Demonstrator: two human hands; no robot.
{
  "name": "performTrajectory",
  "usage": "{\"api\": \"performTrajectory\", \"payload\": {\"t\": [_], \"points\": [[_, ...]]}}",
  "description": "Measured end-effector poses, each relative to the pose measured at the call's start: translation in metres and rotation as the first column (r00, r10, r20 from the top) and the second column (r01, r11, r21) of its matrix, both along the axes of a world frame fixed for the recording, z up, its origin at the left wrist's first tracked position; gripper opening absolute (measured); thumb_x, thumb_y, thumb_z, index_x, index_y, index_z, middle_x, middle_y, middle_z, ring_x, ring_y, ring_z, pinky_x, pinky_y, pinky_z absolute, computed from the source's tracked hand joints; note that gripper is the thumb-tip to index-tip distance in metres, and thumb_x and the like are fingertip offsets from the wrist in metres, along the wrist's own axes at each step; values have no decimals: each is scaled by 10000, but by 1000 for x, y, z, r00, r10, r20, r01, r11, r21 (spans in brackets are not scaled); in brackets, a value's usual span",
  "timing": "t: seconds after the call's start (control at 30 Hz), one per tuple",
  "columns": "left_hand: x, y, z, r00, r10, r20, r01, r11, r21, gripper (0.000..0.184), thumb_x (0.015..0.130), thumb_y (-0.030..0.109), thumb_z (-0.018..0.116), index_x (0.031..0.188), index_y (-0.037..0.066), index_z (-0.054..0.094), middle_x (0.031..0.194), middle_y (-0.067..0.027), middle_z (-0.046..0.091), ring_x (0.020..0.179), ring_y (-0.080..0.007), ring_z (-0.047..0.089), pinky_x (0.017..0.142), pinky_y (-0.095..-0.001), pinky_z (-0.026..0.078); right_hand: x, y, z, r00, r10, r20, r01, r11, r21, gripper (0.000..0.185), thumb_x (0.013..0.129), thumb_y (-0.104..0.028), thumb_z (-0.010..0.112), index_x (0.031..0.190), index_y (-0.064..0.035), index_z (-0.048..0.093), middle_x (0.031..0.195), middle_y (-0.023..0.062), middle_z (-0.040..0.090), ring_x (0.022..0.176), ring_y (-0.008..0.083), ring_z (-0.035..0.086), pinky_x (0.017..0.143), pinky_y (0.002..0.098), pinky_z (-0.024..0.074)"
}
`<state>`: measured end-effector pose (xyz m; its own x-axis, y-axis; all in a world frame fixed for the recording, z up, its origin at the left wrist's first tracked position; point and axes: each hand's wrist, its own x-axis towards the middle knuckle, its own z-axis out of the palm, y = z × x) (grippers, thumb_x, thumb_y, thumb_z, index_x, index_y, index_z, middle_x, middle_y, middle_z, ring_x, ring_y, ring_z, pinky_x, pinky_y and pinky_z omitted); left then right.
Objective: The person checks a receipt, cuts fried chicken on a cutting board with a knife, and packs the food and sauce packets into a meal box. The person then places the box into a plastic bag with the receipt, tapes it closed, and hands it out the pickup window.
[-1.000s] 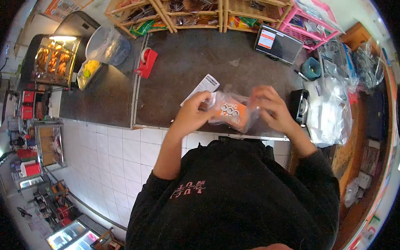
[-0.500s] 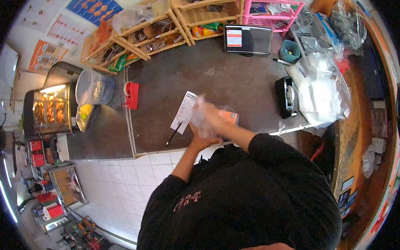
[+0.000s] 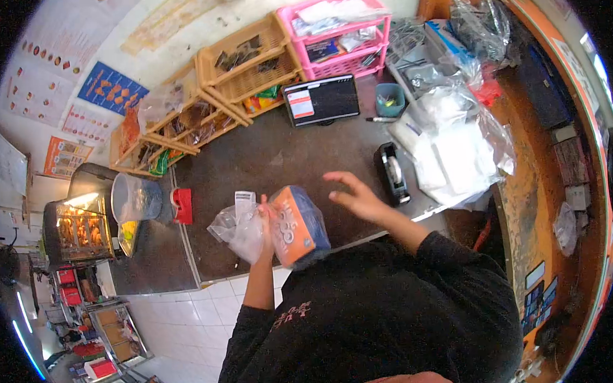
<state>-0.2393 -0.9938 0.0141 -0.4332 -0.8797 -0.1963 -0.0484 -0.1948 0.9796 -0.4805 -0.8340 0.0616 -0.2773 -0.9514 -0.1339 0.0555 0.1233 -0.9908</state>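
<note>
An orange and blue box [image 3: 296,226] with white lettering sits inside a clear plastic bag [image 3: 238,230]. My left hand [image 3: 265,224] is closed around the bag's gathered neck, beside the box, with the loose top of the bag spreading out to the left. My right hand [image 3: 356,197] is open and empty, fingers apart, between the box and a black tape dispenser [image 3: 392,174]; it touches neither. A printed paper slip [image 3: 245,202] lies on the counter behind the bag, which covers its lower part.
On the dark counter [image 3: 243,160] stand a tablet screen [image 3: 322,100], a teal cup [image 3: 389,100], a red tape dispenser [image 3: 182,206] and a clear tub [image 3: 136,197]. White plastic bags [image 3: 455,154] lie to the right. Bamboo racks [image 3: 246,57] and a pink rack [image 3: 337,33] line the back.
My right hand has left the bag, moved right towards the black tape dispenser and opened. The box now shows its lettered side, held by the bag's twisted neck. The head view has shifted.
</note>
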Motion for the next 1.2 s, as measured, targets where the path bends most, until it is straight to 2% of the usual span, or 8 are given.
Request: {"api": "performTrajectory", "payload": {"t": [0.37, 0.4, 0.43, 0.57, 0.7, 0.83, 0.93, 1.2], "points": [[-231, -23, 110, 881, -423, 210, 471, 754, -458, 679, 977, 536, 595, 1401, 20, 476, 1341, -147, 592, 1318, -202, 484, 1161, -433, 294, -159, -30, -30, 648, 305, 698, -430, 903, 5, 467, 1028, -417, 534, 1283, -32, 604, 1214, 132, 692, 1067, 227, 682, 958, 389, 533], [-243, -20, 115, 874, -438, 211, 485, 760, -433, 654, 970, 510, 610, 1401, 34, 488, 1354, -144, 584, 1333, -223, 477, 1162, -480, 284, -136, -7, -4, 990, -131, 60, 134, 990, -43, 429, 1008, -397, 570, 1215, -26, 636, 1182, 151, 699, 1018, 254, 691, 918, 396, 538], [-254, -18, 121, 866, -452, 211, 499, 765, -407, 630, 964, 484, 626, 1401, 48, 500, 1366, -142, 576, 1349, -243, 469, 1163, -527, 274, -117, 18, 13, 589, -649, -481, 488, 760, -429, 394, 988, -377, 606, 1147, -21, 668, 1150, 169, 705, 968, 282, 700, 879, 402, 543], [-262, 17, 133, 735, 356, 577, 492, 306, -815, 652, 860, 280, 731, 1442, 101, 499, 1435, -196, 505, 1403, -364, 411, 1157, -501, 305, -116, 110, 34, 816, 451, -363, -456, 887, 76, 331, 935, -341, 656, 791, -51, 723, 770, 167, 709, 685, 331, 692, 711, 463, 555], [-221, -15, 72, 717, 534, 449, 218, 440, -871, 577, 922, 357, 686, 1420, 110, 529, 1458, -158, 495, 1394, -316, 424, 1156, -484, 312, -242, 39, -24, 729, -389, -563, 414, 906, -90, 285, 947, -234, 612, 759, -36, 691, 713, 176, 676, 642, 380, 668, 574, 482, 510], [-173, -13, -5, 844, 460, -275, -388, 879, 277, 448, 1007, 259, 593, 1407, 76, 509, 1299, -78, 580, 1173, -175, 575, 977, -370, 475, -348, -51, -87, 467, -200, -861, 239, 966, -94, 181, 868, -246, 671, 835, -80, 736, 821, 158, 706, 763, 352, 688, 657, 499, 531], [-185, 21, 3, 855, 448, -260, -381, 884, 270, 308, 996, 225, 584, 1255, 57, 573, 1115, -78, 614, 994, -209, 621, 858, -355, 530, -377, -111, -138, 123, 215, -969, 7, 976, 217, 208, 821, -257, 650, 785, -81, 757, 826, 145, 731, 780, 338, 709, 703, 481, 568], [-131, 44, -28, 860, 201, 468, -73, 958, -278, 309, 973, 187, 587, 1232, 20, 565, 1118, -122, 605, 1011, -266, 610, 901, -396, 505, -365, -123, -119, 453, 186, -872, 249, 913, 323, 232, 897, -196, 603, 1033, -97, 763, 1109, 126, 738, 1003, 299, 725, 803, 454, 584]]}}
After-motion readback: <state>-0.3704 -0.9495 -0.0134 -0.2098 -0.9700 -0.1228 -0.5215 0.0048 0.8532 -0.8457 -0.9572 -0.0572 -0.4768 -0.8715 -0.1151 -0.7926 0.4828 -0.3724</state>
